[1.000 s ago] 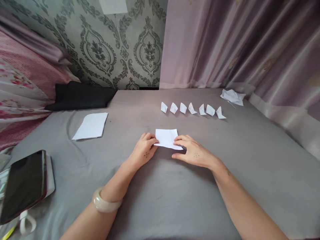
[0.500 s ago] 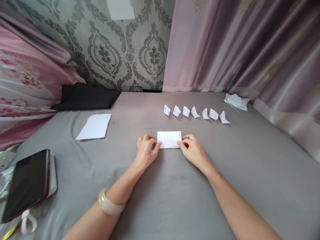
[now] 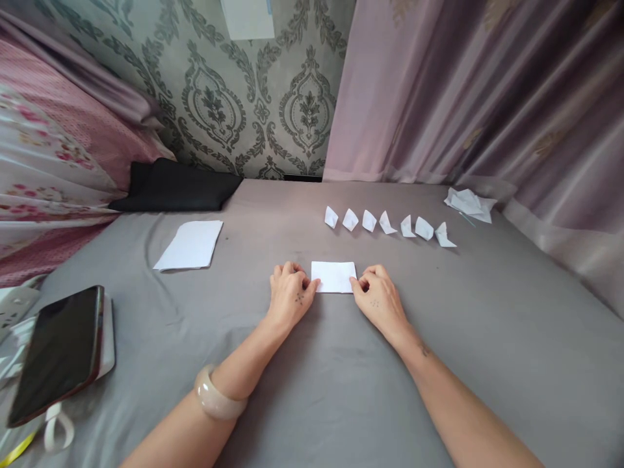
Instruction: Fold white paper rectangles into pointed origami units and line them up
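Note:
A white folded sheet of paper [image 3: 334, 277] lies on the grey cloth in front of me, a flat rectangle wider than it is tall. My left hand [image 3: 294, 290] pinches its lower left corner, thumb on top and fingers curled. At the lower right corner, my right hand [image 3: 378, 292] grips the paper the same way. Behind it stands a row of several small folded paper boats [image 3: 369, 221]. Farther left rests a stack of white paper sheets [image 3: 191, 244].
Crumpled white papers [image 3: 470, 204] lie at the far right by the curtain [image 3: 414, 91]. On the left are a black cloth [image 3: 178, 187], a phone [image 3: 58, 351] on a white block, a power strip [image 3: 17, 304] and a white strap [image 3: 58, 428]. Patterned wallpaper [image 3: 263, 78] rises behind.
The view has shifted slightly, so everything appears a little to the right. Both hands still hold the folded paper, whose top edge looks a bit lower and whose surface looks flatter.

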`<state>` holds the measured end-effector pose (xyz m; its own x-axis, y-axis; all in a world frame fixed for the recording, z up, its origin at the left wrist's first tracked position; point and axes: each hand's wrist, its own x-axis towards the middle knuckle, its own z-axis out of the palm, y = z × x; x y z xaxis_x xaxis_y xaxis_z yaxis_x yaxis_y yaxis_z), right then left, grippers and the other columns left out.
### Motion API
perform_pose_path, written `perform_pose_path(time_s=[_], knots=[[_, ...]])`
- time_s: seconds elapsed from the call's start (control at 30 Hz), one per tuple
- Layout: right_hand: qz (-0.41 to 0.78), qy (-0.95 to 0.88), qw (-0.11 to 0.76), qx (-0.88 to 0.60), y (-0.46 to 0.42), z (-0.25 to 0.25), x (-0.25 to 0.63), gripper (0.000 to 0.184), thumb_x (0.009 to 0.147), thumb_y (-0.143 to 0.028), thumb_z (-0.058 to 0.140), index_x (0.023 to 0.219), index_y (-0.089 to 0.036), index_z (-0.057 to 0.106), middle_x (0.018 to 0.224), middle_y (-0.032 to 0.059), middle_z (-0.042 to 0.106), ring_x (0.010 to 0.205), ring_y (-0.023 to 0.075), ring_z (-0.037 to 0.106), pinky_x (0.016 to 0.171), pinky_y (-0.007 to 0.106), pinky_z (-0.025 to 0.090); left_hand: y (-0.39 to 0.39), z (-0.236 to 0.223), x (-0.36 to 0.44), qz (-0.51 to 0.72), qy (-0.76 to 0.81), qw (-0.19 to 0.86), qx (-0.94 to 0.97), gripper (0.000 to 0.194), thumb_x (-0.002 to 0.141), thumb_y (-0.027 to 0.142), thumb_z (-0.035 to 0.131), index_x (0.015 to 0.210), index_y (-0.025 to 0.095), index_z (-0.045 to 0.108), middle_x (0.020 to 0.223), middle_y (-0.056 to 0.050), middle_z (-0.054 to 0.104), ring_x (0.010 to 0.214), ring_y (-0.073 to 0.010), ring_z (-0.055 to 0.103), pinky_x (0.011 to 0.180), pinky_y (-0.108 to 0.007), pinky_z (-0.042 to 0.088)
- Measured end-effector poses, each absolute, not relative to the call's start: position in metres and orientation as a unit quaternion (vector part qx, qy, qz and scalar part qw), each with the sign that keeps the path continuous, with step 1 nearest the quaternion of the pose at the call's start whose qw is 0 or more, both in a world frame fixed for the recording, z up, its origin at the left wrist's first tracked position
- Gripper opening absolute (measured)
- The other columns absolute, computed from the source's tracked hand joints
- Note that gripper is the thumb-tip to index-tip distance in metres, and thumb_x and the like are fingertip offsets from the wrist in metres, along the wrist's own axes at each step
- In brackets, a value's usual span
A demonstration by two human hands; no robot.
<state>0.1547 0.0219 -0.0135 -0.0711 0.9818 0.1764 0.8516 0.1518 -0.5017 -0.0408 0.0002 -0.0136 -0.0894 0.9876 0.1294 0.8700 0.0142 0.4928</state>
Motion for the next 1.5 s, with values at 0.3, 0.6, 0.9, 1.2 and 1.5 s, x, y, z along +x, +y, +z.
perform_pose_path(time_s=[0.3, 0.6, 0.9, 1.2, 1.5], knots=[[0.133, -0.729, 0.234, -0.629, 0.022, -0.014, 0.156, 0.03, 0.086, -0.033, 0.05, 0.059, -0.02, 0.045, 0.093, 0.0054, 0.055, 0.074, 0.0168, 0.057, 0.072, 0.032, 0.043, 0.001, -0.017, -0.043, 0.23, 0.693, 0.122, 0.672, 0.031, 0.087, 0.038, 0.057, 0.066, 0.017, 0.068, 0.102, -0.009, 0.06, 0.093, -0.0269, 0.046, 0.082, -0.041, 0.038], [0.128, -0.73, 0.234, -0.629, 0.021, -0.014, 0.155, 0.03, 0.086, -0.033, 0.05, 0.059, -0.02, 0.046, 0.095, 0.006, 0.056, 0.073, 0.0166, 0.057, 0.072, 0.033, 0.043, 0.0, -0.012, -0.04, 0.237, 0.697, 0.124, 0.666, 0.032, 0.086, 0.04, 0.057, 0.065, 0.018, 0.067, 0.101, -0.01, 0.06, 0.095, -0.0282, 0.047, 0.081, -0.043, 0.038], [0.111, -0.735, 0.231, -0.627, 0.02, -0.014, 0.155, 0.031, 0.088, -0.033, 0.048, 0.06, -0.02, 0.05, 0.096, 0.0073, 0.056, 0.074, 0.0175, 0.057, 0.073, 0.034, 0.043, 0.002, -0.016, -0.042, 0.227, 0.699, 0.131, 0.665, 0.031, 0.088, 0.037, 0.055, 0.067, 0.017, 0.066, 0.102, -0.01, 0.058, 0.095, -0.0275, 0.046, 0.08, -0.042, 0.037], [0.11, -0.733, 0.225, -0.632, 0.02, -0.012, 0.154, 0.016, 0.087, -0.03, 0.051, 0.074, -0.02, 0.054, 0.092, 0.0066, 0.056, 0.079, 0.0191, 0.057, 0.072, 0.032, 0.044, -0.001, -0.009, -0.04, 0.18, 0.673, 0.061, 0.715, 0.02, 0.091, 0.031, 0.049, 0.085, 0.017, 0.062, 0.103, -0.01, 0.059, 0.095, -0.0269, 0.045, 0.084, -0.042, 0.036], [0.096, -0.837, 0.182, -0.507, 0.01, 0.001, 0.156, 0.034, 0.091, -0.008, 0.037, 0.101, -0.022, 0.066, 0.104, 0.0052, 0.064, 0.096, 0.0196, 0.054, 0.079, 0.029, 0.044, -0.01, 0.002, -0.04, 0.117, 0.483, 0.043, 0.867, 0.032, 0.089, 0.008, 0.035, 0.107, 0.018, 0.059, 0.107, -0.01, 0.063, 0.097, -0.0229, 0.054, 0.085, -0.035, 0.042]])
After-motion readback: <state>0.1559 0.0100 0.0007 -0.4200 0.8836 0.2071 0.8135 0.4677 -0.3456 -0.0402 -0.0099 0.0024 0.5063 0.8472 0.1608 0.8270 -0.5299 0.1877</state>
